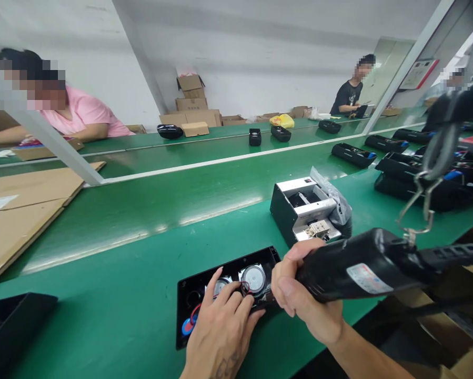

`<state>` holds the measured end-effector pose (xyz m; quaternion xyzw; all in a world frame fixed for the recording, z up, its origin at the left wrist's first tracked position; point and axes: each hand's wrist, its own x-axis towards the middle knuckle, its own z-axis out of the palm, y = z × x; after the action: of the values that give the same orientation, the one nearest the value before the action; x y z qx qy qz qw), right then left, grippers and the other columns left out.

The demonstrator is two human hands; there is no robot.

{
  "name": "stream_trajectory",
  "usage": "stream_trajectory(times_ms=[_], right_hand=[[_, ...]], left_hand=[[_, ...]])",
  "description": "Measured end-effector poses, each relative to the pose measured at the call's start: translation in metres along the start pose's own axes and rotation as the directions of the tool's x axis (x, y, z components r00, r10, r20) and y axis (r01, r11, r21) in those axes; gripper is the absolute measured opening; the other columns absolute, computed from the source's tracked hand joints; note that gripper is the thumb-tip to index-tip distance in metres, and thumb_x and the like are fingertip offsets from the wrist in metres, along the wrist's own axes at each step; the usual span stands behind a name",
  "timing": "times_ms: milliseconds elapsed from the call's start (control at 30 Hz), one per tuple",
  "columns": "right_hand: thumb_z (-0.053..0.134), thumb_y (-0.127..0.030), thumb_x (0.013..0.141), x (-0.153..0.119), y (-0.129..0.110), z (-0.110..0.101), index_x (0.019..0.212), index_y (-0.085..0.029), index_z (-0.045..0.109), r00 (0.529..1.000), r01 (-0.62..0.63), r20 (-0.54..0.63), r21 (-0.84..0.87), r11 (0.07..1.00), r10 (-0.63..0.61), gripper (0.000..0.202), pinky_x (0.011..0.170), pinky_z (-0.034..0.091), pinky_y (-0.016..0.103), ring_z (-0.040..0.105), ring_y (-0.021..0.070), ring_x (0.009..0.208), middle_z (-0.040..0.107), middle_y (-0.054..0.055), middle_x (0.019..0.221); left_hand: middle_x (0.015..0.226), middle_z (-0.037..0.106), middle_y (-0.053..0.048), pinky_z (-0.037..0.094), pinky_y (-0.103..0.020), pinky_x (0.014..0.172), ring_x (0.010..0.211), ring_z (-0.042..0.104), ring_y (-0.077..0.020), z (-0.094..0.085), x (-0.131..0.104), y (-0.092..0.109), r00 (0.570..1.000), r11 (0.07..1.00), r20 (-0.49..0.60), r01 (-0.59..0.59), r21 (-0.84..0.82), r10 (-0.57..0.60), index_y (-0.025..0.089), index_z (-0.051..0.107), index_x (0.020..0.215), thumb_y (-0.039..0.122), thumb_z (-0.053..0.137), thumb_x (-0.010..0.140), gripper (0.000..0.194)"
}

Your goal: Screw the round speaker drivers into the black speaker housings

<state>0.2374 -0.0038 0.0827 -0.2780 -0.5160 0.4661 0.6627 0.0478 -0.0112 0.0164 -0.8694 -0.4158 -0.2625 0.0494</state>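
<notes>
Black corded power tool (350, 271) is grasped in the right hand (305, 292). Across an open black casing (233, 265), set on the green counter (113, 300), the left hand (226, 318) is laid unclenched, fingers spread over round speakers (254, 277).

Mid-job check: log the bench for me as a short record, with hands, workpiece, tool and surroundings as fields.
Left hand: fingers spread over the housing
Right hand: grip closed around the tool
Workpiece: open black housing on the green bench; silver round part and red wire visible inside
Tool: black handheld tool, hung from a metal hook; tip not visible
Behind the tool: black-and-silver machine
Far right: more black housings
Co-workers: person in pink, far left; person in a dark shirt, far side
</notes>
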Motion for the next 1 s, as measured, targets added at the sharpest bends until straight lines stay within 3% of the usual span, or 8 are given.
stream_trajectory(times_ms=[167,500,767,1000], right_hand=[[0.062,-0.023,0.106,0.001,-0.004,0.001,0.123,-0.035,0.054,0.996,0.087,0.025,0.06,0.994,-0.089,0.022,0.048,0.038,0.027,0.043,0.0102,0.046,0.052,-0.011,0.063],[0.059,-0.022,0.106,0.004,-0.017,0.005,0.119,-0.036,0.058,0.992,0.128,-0.036,0.171,0.977,-0.124,0.02,0.046,0.039,0.024,0.041,0.0099,0.046,0.047,-0.01,0.062],[0.06,-0.026,0.106,0.006,-0.03,0.008,0.116,-0.037,0.059,0.993,0.112,-0.054,0.182,0.977,-0.103,0.015,0.047,0.039,0.023,0.038,0.01,0.044,0.043,-0.011,0.059],[0.057,-0.023,0.107,0.001,-0.024,0.007,0.119,-0.037,0.056,0.994,0.101,0.021,0.22,0.97,-0.108,0.018,0.049,0.038,0.021,0.04,0.0089,0.048,0.043,-0.011,0.064]], left_hand=[[0.082,0.074,0.004,0.015,-0.053,0.14,0.1,0.073,-0.0206,0.002,0.0,0.0,1.0,1.0,-0.026,0.006,-0.001,-0.006,0.024,0.065,0.089,0.036,0.05,0.11,0.028],[0.082,0.075,0.003,0.012,-0.063,0.141,0.101,0.074,-0.0235,-0.005,0.003,0.006,0.999,0.996,-0.008,0.044,-0.08,-0.044,0.025,0.067,0.09,0.037,0.054,0.108,0.025],[0.089,0.078,0.004,0.018,-0.054,0.139,0.106,0.073,-0.0213,0.002,-0.001,0.006,0.998,0.998,-0.042,0.042,-0.053,-0.045,0.026,0.073,0.096,0.032,0.051,0.109,0.026],[0.084,0.075,0.004,0.014,-0.047,0.139,0.104,0.073,-0.019,0.003,-0.001,0.006,0.997,0.999,-0.068,0.022,-0.044,-0.025,0.027,0.074,0.1,0.031,0.046,0.111,0.03]])
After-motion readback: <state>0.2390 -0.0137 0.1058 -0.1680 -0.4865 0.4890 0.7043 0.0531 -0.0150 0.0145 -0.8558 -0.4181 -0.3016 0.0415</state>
